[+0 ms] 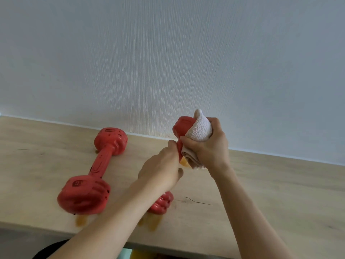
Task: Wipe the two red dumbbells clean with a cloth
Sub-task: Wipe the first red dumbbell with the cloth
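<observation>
One red dumbbell (93,171) lies on the wooden table (270,184) at the left, spotted with dark marks. The second red dumbbell (180,128) is tilted up, its near end (161,203) resting on the table and its far end raised. My left hand (160,169) is wrapped around its handle. My right hand (211,144) presses a white cloth (199,131) against the raised far end. The handle is mostly hidden by my hands.
Orange-brown liquid stains (81,220) mark the table under the dumbbell ends and near the cloth (183,162). A pale textured wall (168,62) rises right behind the table. The table's front edge (168,247) is close to me.
</observation>
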`<state>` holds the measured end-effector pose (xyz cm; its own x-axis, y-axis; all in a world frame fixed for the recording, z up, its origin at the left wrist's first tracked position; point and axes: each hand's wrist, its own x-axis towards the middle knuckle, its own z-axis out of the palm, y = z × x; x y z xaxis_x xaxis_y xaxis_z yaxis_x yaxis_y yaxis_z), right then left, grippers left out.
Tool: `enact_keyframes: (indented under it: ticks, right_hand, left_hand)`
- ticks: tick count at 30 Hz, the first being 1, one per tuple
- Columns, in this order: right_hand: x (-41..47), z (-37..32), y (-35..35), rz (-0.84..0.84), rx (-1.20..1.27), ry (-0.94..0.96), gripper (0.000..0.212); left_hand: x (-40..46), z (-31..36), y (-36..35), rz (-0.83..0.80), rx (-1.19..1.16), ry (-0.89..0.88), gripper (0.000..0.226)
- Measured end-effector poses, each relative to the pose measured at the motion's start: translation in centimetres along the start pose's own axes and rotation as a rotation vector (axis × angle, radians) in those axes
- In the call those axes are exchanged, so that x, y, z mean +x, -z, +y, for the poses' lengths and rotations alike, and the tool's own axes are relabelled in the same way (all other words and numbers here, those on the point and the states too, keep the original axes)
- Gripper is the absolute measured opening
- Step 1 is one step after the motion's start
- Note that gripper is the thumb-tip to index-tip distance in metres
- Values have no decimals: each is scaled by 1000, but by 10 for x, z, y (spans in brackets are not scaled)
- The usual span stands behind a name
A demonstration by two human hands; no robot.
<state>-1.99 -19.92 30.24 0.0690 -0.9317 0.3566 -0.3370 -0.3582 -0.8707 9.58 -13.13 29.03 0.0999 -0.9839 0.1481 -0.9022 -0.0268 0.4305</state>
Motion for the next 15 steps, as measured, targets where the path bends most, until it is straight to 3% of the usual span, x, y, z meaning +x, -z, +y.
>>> enact_keyframes:
  ticks: [5, 12, 15]
  right_hand:
    - [-3, -3, -2, -61, 20, 70, 66]
    - [-8, 3, 3, -413, 585, -13, 70]
    - [-6, 0, -6, -362, 575, -48, 73]
  left_hand:
    - [4, -11, 1, -23, -223, -7, 26]
    - [2, -25, 8, -48, -502, -58, 28]
    - [3, -25, 6, -37, -568, -51, 28]
